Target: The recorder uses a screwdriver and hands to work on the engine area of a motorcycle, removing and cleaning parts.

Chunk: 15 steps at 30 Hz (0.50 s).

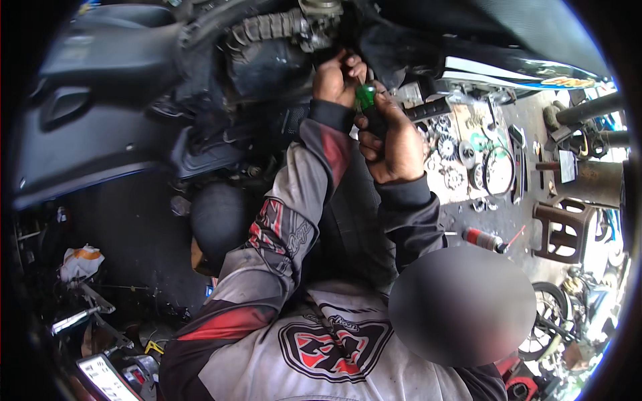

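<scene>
Spread over a pale sheet [466, 192] on the floor [461, 216], metal discs [467, 152] and other small parts. By the sheet's right edge, a dark ring [513, 168]; just past that edge, a long black bar [518, 162]. Below its lower edge, a red-and-white can [483, 239] on its side. Toward the floor's right edge, a brown plastic chair [556, 215], a wheel [545, 315]. Toward its left, a white-and-orange bag [81, 264].
</scene>
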{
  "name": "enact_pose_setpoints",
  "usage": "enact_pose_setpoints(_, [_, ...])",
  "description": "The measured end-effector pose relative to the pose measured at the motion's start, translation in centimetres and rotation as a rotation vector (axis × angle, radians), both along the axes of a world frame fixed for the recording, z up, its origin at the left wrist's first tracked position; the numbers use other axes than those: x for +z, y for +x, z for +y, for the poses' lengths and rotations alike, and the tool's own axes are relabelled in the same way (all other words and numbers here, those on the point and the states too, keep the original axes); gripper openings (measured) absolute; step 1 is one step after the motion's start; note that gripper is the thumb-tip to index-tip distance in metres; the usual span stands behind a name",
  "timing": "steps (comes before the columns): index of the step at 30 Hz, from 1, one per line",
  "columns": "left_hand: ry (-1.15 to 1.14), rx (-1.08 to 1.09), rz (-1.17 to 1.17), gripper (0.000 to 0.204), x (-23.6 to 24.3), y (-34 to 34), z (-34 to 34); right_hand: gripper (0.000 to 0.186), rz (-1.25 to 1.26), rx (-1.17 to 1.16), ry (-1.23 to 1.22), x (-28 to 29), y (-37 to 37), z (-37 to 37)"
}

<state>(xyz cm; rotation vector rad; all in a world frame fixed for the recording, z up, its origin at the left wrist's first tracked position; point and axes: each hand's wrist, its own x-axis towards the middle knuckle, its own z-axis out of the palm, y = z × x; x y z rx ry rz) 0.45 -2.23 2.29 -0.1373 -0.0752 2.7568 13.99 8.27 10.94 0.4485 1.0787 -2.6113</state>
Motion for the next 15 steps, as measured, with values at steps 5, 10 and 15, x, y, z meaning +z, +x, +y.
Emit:
enact_pose_setpoints(5, [-0.675, 0.098, -0.051, 0.018, 3.4, 4.9, -1.0, 0.045, 0.223, 0.084, 0.474, -1.4, 3.5, 2.5])
enact_pose_setpoints(10, [-1.779, 1.074, 0.450, 0.039, 9.2, 5.3, -5.3, 0.048, 0.675, -0.138, 1.446, -5.7, 11.9, 5.1])
enact_pose_setpoints(15, [-2.398, 0.948, 1.063, 0.056, 14.3, 0.5, -7.5, 0.049, 0.658, -0.048, 1.392, -6.7, 16.9, 6.6])
